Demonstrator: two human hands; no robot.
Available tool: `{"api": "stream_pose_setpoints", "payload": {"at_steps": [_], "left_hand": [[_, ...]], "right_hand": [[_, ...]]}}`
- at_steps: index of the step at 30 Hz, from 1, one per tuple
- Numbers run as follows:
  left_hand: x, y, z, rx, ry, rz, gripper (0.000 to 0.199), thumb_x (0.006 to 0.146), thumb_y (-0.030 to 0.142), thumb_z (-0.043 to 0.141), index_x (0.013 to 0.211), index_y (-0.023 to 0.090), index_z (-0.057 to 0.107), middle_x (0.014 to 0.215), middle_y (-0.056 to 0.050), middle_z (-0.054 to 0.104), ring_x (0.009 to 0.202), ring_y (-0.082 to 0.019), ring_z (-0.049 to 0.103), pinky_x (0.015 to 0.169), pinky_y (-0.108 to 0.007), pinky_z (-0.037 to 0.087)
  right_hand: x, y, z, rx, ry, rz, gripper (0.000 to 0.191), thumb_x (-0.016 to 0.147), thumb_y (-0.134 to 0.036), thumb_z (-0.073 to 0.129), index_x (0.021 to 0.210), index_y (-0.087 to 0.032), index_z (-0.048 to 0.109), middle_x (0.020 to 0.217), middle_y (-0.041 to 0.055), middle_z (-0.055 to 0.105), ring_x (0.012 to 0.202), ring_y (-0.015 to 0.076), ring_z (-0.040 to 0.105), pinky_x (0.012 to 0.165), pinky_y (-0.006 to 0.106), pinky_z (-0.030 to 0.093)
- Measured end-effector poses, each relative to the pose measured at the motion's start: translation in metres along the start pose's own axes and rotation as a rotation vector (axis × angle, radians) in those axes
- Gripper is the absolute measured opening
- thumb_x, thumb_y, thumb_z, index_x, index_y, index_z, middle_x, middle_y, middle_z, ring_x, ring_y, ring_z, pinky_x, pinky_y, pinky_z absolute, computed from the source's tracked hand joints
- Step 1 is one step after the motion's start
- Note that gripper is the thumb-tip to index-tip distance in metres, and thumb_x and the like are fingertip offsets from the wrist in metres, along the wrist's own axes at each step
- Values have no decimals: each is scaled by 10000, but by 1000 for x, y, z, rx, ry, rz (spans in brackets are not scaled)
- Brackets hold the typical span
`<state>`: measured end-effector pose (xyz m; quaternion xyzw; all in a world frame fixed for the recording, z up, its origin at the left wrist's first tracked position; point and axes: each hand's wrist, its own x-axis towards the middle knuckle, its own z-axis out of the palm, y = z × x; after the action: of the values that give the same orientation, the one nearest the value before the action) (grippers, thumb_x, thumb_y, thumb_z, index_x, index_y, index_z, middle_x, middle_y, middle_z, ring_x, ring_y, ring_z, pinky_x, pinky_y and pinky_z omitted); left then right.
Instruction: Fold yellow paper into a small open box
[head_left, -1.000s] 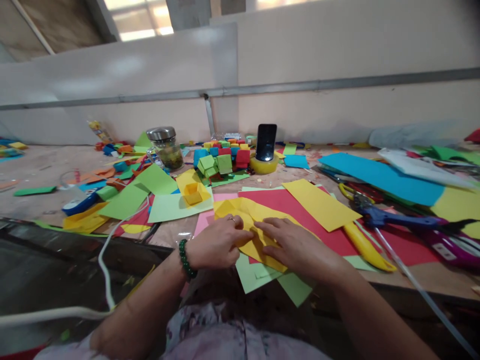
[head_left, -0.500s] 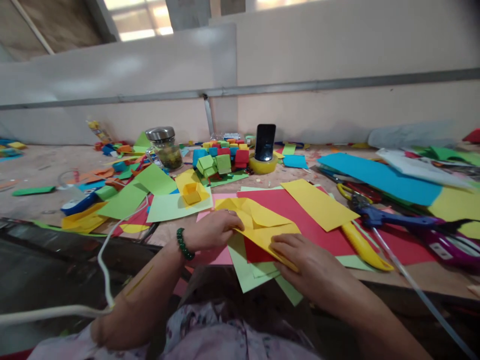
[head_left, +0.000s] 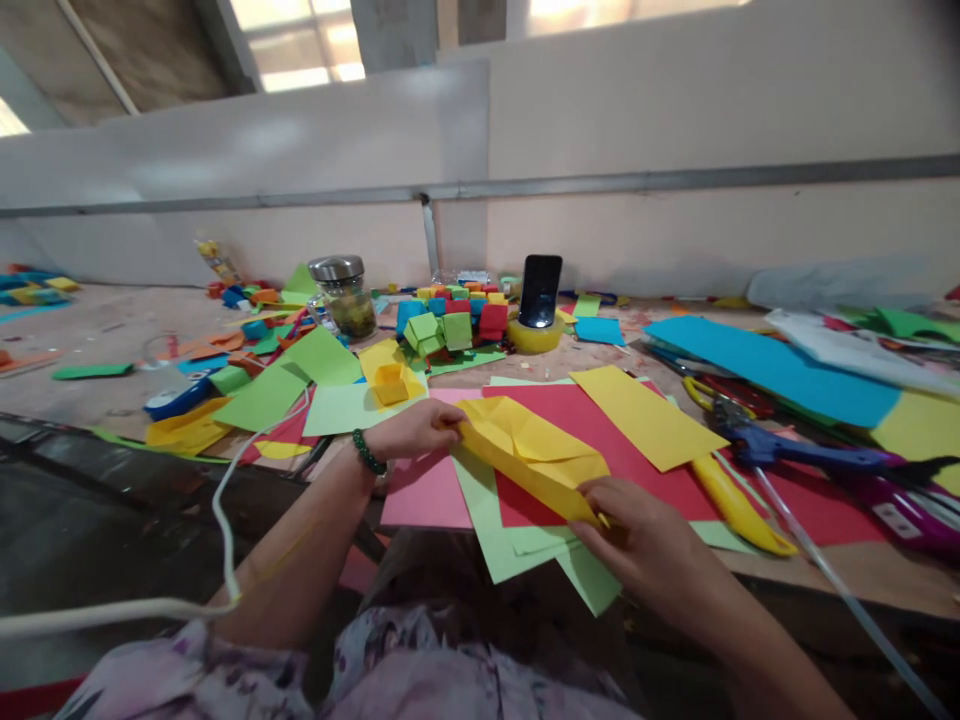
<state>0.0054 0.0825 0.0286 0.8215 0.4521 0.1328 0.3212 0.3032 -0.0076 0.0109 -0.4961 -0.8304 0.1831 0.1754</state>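
A folded piece of yellow paper [head_left: 536,447] is stretched between my two hands, its near side standing up like a low wall. My left hand [head_left: 420,428], with a green bead bracelet on the wrist, pinches the paper's left end. At the right end, my right hand [head_left: 637,530] grips the near corner between thumb and fingers. Beneath lie a red sheet [head_left: 600,425], a pink sheet [head_left: 427,490] and several pale green sheets [head_left: 487,545]. Beyond my left hand sits a small yellow paper box [head_left: 391,384]. A flat yellow strip [head_left: 649,415] rests on the red sheet.
Behind the sheets are a pile of coloured paper cubes [head_left: 454,325], a lidded glass jar [head_left: 345,300] and a phone [head_left: 540,290] propped on a tape roll [head_left: 535,334]. At right lie a yellow-handled cutter [head_left: 739,505], blue-handled pliers [head_left: 795,448] and a purple tool [head_left: 900,505]. A white cable [head_left: 221,510] hangs at left.
The yellow paper has been lifted and its near edge now stands up. My right hand has gone from lying on the paper to gripping its corner. The view has shifted slightly.
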Motion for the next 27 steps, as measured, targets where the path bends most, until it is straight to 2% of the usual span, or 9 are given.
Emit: {"api": "stream_pose_setpoints", "payload": {"at_steps": [4,7,9,12,15,17,21,24,27], "left_hand": [[3,3,-1,-12,28,21,297,788,220,509,1024,118,658,880,-38,679,739,-143,589,677,-229,475],[5,7,1,10,61,38,284,793,214,517,1020,128,665,893,-43,684,769,-155,597,706,-244,475],[5,8,3,26,94,46,275,785,183,521,1014,148,670,916,-40,693,803,-162,610,739,-254,479],[-2,10,11,56,204,31,308,757,140,552,1049,172,646,1032,-57,691,920,-192,616,849,-311,475],[-19,15,23,101,503,-83,328,825,238,566,1144,162,559,1072,-103,659,978,-238,597,905,-414,449],[-32,23,33,46,662,-239,323,877,432,535,1056,165,566,841,-61,662,795,-219,626,774,-382,492],[-40,45,53,-445,274,-167,542,901,568,445,1255,158,475,831,-51,686,703,-189,661,653,-314,517],[-31,52,62,-579,304,22,566,886,395,537,1387,197,364,1159,-91,656,1023,-211,632,859,-333,516],[-22,45,54,-612,298,42,501,847,209,495,1345,182,443,1210,-86,639,1080,-219,609,896,-352,515]], "right_hand": [[-2,-3,-8,-25,-75,49,179,861,-373,551,900,-211,614,965,96,699,856,233,664,716,324,509],[3,-12,-12,-50,-70,140,540,809,-522,612,1238,-201,545,1065,117,710,915,269,683,738,351,520],[9,-20,-14,-94,-55,173,564,845,-512,570,1307,-192,515,1075,125,717,918,275,690,731,349,510],[17,-28,-17,-183,-97,144,264,904,-392,490,993,-219,670,906,78,743,788,237,693,622,288,454],[22,-34,-19,-254,-135,112,304,922,-349,449,706,-219,618,694,48,696,622,189,642,517,256,349],[26,-41,-17,-280,-102,151,332,936,-342,418,676,-215,581,629,47,666,566,179,614,494,259,309],[34,-71,7,-241,-82,186,298,952,-281,370,799,-204,614,704,77,708,641,211,667,525,276,347],[33,-95,24,-68,-130,74,233,931,-324,456,967,-172,630,876,102,740,775,236,698,604,288,443],[30,-98,13,45,-113,-75,286,868,-403,596,1063,-199,640,982,82,737,856,236,692,700,307,509]]}}
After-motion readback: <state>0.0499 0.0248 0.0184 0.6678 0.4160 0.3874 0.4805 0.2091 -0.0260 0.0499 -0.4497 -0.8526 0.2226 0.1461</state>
